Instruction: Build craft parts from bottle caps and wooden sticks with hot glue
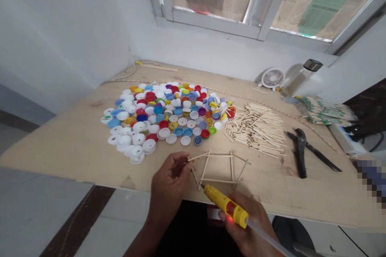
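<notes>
My left hand [169, 184] pinches the left end of a thin wooden stick that belongs to a small frame of sticks [218, 167] lying near the front edge of the plywood board [75, 144]. My right hand [250, 225] grips a yellow glue gun [226, 205] with a clear glue rod sticking out behind. Its nozzle points at the frame's lower left corner, and a red light glows on its body.
A spread of coloured and white bottle caps [163, 116] covers the board's middle. A heap of cut sticks [259, 128] lies right of it, then black pliers [301, 150]. A small white fan [272, 77], a bottle [301, 74] and a bag of sticks [325, 111] sit at the back right.
</notes>
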The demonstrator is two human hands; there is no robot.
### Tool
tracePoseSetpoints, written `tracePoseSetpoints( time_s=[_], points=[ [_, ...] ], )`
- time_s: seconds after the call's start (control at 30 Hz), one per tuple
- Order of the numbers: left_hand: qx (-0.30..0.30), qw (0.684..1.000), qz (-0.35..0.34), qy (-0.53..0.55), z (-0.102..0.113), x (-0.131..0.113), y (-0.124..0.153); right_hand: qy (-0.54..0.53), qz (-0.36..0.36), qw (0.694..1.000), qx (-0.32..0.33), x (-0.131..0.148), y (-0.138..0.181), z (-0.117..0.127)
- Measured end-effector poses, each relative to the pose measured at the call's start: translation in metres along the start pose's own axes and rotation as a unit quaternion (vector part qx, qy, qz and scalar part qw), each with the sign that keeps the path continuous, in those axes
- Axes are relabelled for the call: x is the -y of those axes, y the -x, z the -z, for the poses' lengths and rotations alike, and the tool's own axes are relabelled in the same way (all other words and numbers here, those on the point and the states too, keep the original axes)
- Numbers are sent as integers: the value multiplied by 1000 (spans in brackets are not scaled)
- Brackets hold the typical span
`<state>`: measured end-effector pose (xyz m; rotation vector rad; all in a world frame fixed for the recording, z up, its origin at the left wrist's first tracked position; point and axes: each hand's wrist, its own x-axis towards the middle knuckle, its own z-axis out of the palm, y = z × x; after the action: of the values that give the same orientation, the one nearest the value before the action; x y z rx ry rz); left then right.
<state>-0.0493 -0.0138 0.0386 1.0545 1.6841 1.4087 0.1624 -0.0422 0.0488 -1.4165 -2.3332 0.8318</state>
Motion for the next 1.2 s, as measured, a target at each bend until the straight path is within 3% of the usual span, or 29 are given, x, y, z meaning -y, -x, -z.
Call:
tracePoseSetpoints(
  time_s=[0.33, 1.2],
  points=[
    [1, 1000, 3, 7, 0, -4, 0, -29, -13, 999, 18, 1, -2, 2],
    [2, 1000, -4, 6, 0, -2, 0, -18, -14, 1000, -5, 4, -1, 1]
  ],
)
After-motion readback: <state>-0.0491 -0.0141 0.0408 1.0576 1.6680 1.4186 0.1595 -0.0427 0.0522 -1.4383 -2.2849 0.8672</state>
